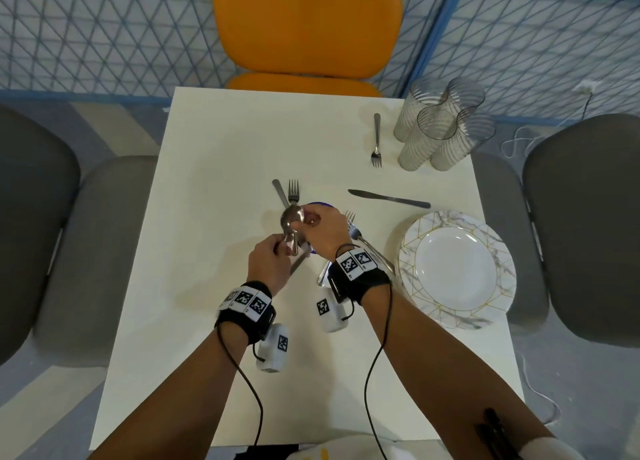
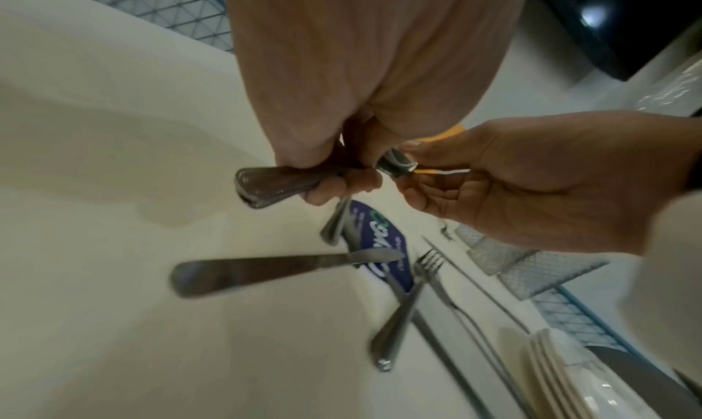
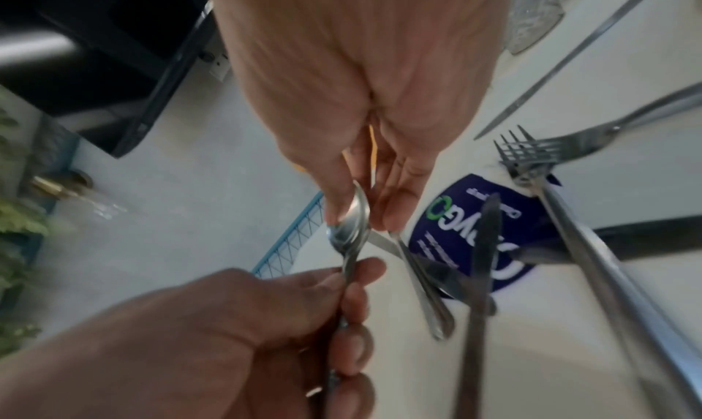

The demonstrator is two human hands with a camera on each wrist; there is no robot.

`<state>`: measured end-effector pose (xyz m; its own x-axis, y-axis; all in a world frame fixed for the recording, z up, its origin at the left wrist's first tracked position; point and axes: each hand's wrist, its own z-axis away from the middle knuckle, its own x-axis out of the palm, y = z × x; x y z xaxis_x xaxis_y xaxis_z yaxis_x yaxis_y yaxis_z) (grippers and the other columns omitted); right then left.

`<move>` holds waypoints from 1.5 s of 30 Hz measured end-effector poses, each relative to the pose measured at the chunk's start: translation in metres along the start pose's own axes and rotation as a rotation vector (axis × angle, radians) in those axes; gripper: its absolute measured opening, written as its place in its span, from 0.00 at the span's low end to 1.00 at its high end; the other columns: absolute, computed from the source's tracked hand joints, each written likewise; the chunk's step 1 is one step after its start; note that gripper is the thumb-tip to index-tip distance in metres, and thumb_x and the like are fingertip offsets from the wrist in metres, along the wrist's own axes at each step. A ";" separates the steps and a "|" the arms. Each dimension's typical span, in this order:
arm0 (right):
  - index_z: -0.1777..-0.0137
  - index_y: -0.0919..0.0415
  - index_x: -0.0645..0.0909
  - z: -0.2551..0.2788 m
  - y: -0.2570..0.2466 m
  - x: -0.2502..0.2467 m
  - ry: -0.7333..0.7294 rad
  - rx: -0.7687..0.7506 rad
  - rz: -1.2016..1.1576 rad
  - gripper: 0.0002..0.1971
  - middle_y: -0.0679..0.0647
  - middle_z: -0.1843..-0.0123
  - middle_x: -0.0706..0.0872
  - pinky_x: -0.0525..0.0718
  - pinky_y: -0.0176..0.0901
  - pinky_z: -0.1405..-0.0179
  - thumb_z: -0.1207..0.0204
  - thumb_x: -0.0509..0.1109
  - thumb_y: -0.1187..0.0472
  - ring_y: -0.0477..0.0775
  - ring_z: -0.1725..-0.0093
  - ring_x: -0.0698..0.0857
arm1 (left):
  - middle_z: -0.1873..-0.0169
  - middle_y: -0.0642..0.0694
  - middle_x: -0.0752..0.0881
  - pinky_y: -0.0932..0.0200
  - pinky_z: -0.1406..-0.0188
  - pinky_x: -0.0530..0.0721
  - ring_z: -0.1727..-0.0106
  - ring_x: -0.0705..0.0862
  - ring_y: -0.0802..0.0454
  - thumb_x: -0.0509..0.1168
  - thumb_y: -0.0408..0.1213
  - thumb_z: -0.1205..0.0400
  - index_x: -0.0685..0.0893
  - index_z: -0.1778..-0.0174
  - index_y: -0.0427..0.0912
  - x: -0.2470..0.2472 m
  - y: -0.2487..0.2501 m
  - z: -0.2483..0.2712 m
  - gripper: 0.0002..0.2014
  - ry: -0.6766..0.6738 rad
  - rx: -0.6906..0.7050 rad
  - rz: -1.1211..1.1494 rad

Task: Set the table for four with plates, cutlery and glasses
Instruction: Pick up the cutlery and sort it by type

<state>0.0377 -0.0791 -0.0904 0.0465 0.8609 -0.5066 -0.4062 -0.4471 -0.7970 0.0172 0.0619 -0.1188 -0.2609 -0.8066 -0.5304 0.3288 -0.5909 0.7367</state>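
Observation:
Over the middle of the white table (image 1: 214, 168) my left hand (image 1: 282, 250) grips the handles of a small bundle of spoons (image 1: 292, 218). My right hand (image 1: 308, 222) pinches a spoon bowl (image 3: 351, 227) at the bundle's top between thumb and fingers. In the left wrist view the handles (image 2: 273, 185) stick out of my left fist. Loose cutlery lies beneath: a fork (image 1: 293, 191), a knife (image 2: 266, 271) and more forks (image 1: 353, 225). A stack of marbled plates (image 1: 453, 269) sits on the right and several ribbed glasses (image 1: 440, 127) stand at the far right corner.
A blue round sticker (image 3: 455, 224) lies under the cutlery pile. A single fork (image 1: 376, 140) and a knife (image 1: 388, 198) lie apart toward the glasses. An orange chair (image 1: 306, 26) stands at the far side and grey chairs (image 1: 585, 224) flank the table.

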 end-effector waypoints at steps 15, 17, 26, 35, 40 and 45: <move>0.23 0.60 0.76 0.003 0.034 0.049 -0.203 -0.284 0.298 0.26 0.62 0.33 0.78 0.77 0.48 0.30 0.21 0.73 0.67 0.59 0.35 0.79 | 0.45 0.34 0.89 0.47 0.44 0.85 0.44 0.87 0.36 0.65 0.31 0.15 0.80 0.38 0.37 0.007 -0.037 -0.024 0.10 0.259 -0.090 -0.002; 0.19 0.61 0.70 -0.003 0.026 0.056 -0.197 -0.266 0.307 0.29 0.63 0.29 0.74 0.76 0.50 0.27 0.20 0.71 0.68 0.61 0.31 0.78 | 0.46 0.34 0.89 0.50 0.49 0.82 0.44 0.87 0.36 0.65 0.31 0.14 0.80 0.39 0.36 0.009 -0.037 -0.024 0.09 0.262 -0.072 -0.024; 0.48 0.70 0.86 -0.043 0.007 0.071 -0.149 -0.178 0.439 0.09 0.67 0.48 0.85 0.82 0.48 0.52 0.20 0.63 0.72 0.67 0.47 0.85 | 0.48 0.32 0.86 0.41 0.49 0.81 0.45 0.83 0.32 0.63 0.31 0.13 0.83 0.45 0.32 0.012 -0.037 -0.021 0.07 0.274 -0.009 -0.215; 0.41 0.65 0.88 -0.052 0.007 0.074 -0.095 -0.091 0.313 0.11 0.63 0.44 0.89 0.85 0.45 0.42 0.20 0.70 0.69 0.61 0.44 0.87 | 0.46 0.33 0.84 0.41 0.43 0.82 0.44 0.81 0.33 0.66 0.29 0.16 0.84 0.45 0.31 0.008 -0.037 -0.023 0.07 0.234 0.000 -0.305; 0.42 0.67 0.89 -0.050 0.010 0.071 -0.110 -0.109 0.252 0.10 0.63 0.45 0.90 0.83 0.45 0.41 0.19 0.70 0.66 0.61 0.43 0.87 | 0.46 0.34 0.83 0.43 0.51 0.82 0.47 0.84 0.33 0.67 0.30 0.16 0.84 0.46 0.31 0.006 -0.036 -0.023 0.07 0.237 0.002 -0.265; 0.41 0.70 0.88 -0.039 0.015 0.065 -0.109 -0.113 0.155 0.10 0.64 0.47 0.90 0.87 0.46 0.44 0.20 0.70 0.71 0.60 0.47 0.88 | 0.44 0.34 0.84 0.47 0.47 0.78 0.42 0.83 0.34 0.67 0.31 0.15 0.84 0.44 0.31 0.004 -0.035 -0.023 0.08 0.223 -0.024 -0.241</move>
<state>0.0704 -0.0397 -0.1479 -0.1098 0.7983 -0.5922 -0.2952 -0.5951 -0.7474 0.0258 0.0793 -0.1568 -0.1294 -0.6260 -0.7690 0.3037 -0.7633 0.5702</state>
